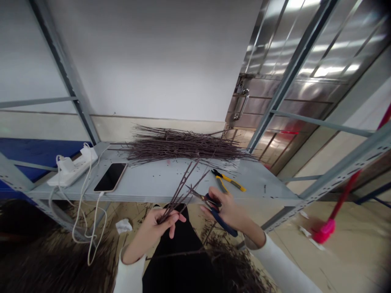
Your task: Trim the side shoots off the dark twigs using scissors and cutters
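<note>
Head view: grey metal shelf (171, 183) on a steel frame, white wall behind, steel door at the right. Large pile of dark twigs (180, 145) lies along the shelf's back edge. Yellow-handled pliers (227, 179) rest on the shelf just right of centre. Phone (110, 177) lies on the left part of the shelf, cable attached, beside a white power strip (75, 165).

Left hand (159, 226), in front of the shelf edge, is closed around a small bundle of twigs (181, 189) that angle up over the shelf. Right hand (227, 209) grips blue-handled scissors (210, 203), tips at the bundle; blades slightly parted. More twigs lie on the floor below.
</note>
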Action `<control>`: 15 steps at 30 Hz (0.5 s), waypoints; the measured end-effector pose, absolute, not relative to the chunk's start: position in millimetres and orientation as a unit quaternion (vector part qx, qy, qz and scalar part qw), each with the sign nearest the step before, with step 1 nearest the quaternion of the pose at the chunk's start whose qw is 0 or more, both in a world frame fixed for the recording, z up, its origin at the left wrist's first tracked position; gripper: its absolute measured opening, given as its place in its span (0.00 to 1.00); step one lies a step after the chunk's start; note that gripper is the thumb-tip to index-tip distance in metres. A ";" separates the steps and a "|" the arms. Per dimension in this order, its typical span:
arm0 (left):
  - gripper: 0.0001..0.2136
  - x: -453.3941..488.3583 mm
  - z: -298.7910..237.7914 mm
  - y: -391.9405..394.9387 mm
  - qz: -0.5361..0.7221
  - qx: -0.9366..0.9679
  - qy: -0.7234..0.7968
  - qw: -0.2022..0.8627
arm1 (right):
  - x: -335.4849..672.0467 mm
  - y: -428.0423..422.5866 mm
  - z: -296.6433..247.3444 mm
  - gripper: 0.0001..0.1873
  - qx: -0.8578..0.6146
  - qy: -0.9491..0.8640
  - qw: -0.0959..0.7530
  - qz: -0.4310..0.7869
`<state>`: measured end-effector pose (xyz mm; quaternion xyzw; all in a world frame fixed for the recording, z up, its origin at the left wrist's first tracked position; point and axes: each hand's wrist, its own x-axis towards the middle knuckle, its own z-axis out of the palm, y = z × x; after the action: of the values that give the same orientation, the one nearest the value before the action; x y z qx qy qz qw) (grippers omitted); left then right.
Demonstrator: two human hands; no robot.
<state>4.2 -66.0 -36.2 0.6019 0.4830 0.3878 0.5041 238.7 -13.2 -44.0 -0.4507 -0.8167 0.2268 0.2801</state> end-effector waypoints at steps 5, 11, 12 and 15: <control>0.16 4.3 -38.8 -64.8 0.389 0.592 0.486 0.511 | 238.4 -8.9 -49.1 0.17 -0.455 -0.813 0.293 0.214; 0.17 1.7 -38.0 -65.4 0.386 0.573 0.499 0.523 | 240.8 -7.7 -49.9 0.17 -0.453 -0.826 0.269 0.201; 0.18 2.0 -38.1 -65.3 0.385 0.573 0.498 0.525 | 240.9 -8.3 -50.0 0.17 -0.452 -0.824 0.272 0.205; 0.19 2.8 -39.3 -64.6 0.378 0.579 0.489 0.532 | 241.4 -10.4 -50.8 0.17 -0.458 -0.811 0.282 0.229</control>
<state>2.8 -64.6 -39.3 0.5795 0.4888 0.3778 0.5316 241.4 -10.4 -50.8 -0.4581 -0.8113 0.2290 0.2819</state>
